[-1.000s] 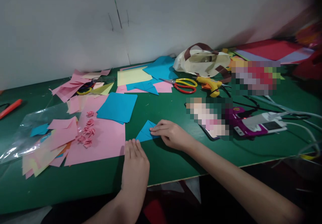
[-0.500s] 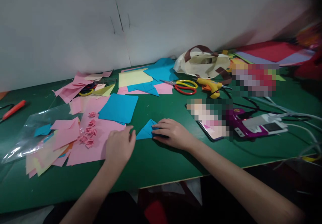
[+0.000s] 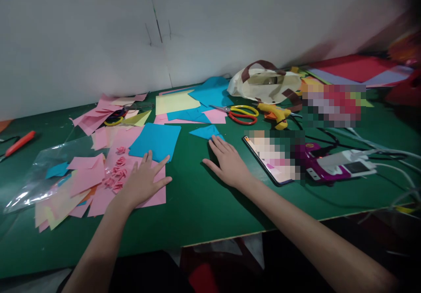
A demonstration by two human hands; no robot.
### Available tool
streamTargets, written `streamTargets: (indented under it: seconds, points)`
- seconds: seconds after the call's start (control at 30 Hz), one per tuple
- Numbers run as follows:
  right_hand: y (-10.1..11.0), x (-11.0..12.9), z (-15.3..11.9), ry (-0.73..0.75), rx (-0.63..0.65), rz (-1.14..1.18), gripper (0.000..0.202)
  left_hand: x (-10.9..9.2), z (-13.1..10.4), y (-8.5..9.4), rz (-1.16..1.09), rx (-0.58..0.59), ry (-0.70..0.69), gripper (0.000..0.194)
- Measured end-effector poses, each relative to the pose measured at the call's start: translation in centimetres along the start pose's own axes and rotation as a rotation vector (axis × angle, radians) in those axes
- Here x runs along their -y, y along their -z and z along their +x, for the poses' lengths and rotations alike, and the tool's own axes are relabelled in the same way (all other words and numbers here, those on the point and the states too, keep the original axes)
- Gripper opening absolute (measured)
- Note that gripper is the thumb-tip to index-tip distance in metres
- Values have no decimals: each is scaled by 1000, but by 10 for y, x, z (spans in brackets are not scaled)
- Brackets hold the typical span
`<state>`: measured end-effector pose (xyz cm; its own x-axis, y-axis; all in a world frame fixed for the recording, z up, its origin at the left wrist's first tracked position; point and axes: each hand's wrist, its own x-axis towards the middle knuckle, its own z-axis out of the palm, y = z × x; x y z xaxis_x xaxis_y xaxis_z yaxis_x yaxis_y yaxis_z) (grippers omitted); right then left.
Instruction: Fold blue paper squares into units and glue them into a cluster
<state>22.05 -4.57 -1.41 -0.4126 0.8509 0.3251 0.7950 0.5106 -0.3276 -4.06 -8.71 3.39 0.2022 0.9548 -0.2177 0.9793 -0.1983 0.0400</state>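
Note:
My left hand [image 3: 141, 182] is open, its fingers spread over the pink sheet [image 3: 158, 196] and the lower edge of the blue square paper stack [image 3: 157, 139]. Several small folded pink paper roses [image 3: 120, 172] lie just left of it. My right hand [image 3: 229, 161] lies open and flat on the green table, thumb out to the side. Its fingertips reach the near edge of a folded blue paper triangle [image 3: 205, 132]; whether they press on it I cannot tell.
Scissors [image 3: 245, 114], a yellow glue gun [image 3: 274, 112] and a cloth bag [image 3: 263, 87] stand behind. A phone [image 3: 272, 166] and a purple power strip [image 3: 322, 168] with cables lie right. Paper scraps [image 3: 62, 201] and a plastic bag [image 3: 29, 183] lie left.
The folded blue triangle has moved away from me, with my right hand, towards the back of the table. My left hand has shifted left and spread its fingers by the blue stack.

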Motion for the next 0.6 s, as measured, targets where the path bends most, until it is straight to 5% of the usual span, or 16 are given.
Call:
streamTargets:
  seconds: [0.2,0.33,0.6]
  points:
    - [1,1,0,-9,-74,-43,50,-4,-2,5,-8,-14,38,55]
    - [-2,-1,-2,-157,-125,-69,43,-7,1,5,-20,-127,79,53]
    - [-7,-5,-1,-91,-130,21,49,-19,2,15,-56,-392,126,26]
